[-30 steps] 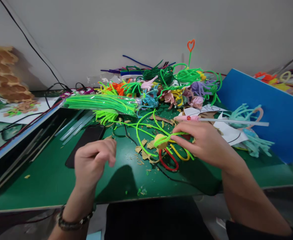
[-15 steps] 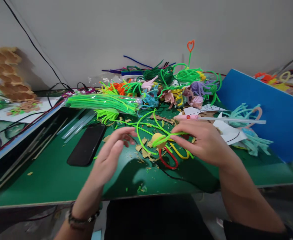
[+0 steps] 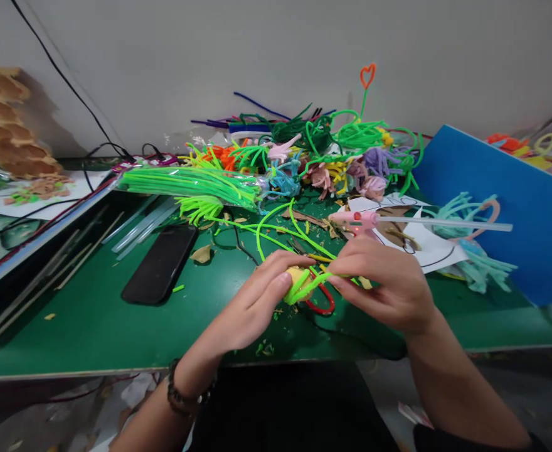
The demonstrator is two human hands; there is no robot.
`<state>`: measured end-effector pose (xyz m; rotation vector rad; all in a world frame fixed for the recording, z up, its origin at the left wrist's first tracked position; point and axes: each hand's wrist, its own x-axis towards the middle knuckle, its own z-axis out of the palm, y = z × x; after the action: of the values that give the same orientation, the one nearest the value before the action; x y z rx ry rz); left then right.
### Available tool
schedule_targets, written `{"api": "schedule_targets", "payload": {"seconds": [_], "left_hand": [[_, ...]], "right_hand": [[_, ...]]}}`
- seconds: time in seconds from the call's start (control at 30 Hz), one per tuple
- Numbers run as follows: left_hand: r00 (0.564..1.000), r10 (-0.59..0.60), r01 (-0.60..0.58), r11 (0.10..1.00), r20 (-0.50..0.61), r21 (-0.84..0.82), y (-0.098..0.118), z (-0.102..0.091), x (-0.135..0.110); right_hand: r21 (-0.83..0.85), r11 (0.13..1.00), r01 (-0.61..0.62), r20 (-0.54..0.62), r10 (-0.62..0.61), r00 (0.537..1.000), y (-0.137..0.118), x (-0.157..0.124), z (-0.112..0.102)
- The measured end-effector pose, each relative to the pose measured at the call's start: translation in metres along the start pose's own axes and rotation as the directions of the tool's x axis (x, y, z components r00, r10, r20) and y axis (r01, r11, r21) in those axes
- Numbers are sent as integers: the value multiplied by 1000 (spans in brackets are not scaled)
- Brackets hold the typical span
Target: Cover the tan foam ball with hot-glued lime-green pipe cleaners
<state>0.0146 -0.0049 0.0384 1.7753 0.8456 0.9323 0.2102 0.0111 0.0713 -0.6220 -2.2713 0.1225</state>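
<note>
A small yellow ball (image 3: 294, 279) wrapped in neon green pipe cleaner (image 3: 304, 285) sits between both hands above the green table (image 3: 92, 326). My left hand (image 3: 254, 304) presses its fingers against the ball's left side. My right hand (image 3: 384, 282) pinches the green pipe cleaner just right of the ball. Long green strands (image 3: 266, 232) trail from it back toward the pile. Red scissor handles (image 3: 323, 301) lie under the hands.
A pink glue gun (image 3: 358, 220) with a clear stick lies on white paper behind my right hand. A black phone (image 3: 160, 263) lies at left. Bagged green pipe cleaners (image 3: 186, 185), a colourful pile (image 3: 332, 157) and a blue board (image 3: 497, 201) stand behind.
My left hand has travelled right from the table's near left and closed onto the yellow ball. My right hand drew the ball a little nearer.
</note>
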Motion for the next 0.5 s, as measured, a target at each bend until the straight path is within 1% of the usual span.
{"api": "schedule_targets", "payload": {"seconds": [0.07, 0.17, 0.27, 0.37, 0.5], "left_hand": [[998, 55, -52, 994, -21, 97, 0, -1, -1], [995, 93, -85, 978, -33, 188, 0, -2, -2], [994, 83, -66, 973, -66, 223, -2, 0, -5], [991, 52, -22, 973, -127, 231, -3, 1, -6], [978, 76, -23, 965, -196, 262, -5, 1, -5]], "right_hand": [[-36, 999, 8, -12, -8, 1000, 0, -1, 1], [-78, 997, 5, -11, -6, 1000, -1, -3, 1], [-109, 994, -3, -5, 3, 1000, -2, -4, 1], [-155, 988, -12, 0, 12, 1000, -2, -5, 2], [-246, 969, 3, 3, -2, 1000, -2, -8, 5]]}}
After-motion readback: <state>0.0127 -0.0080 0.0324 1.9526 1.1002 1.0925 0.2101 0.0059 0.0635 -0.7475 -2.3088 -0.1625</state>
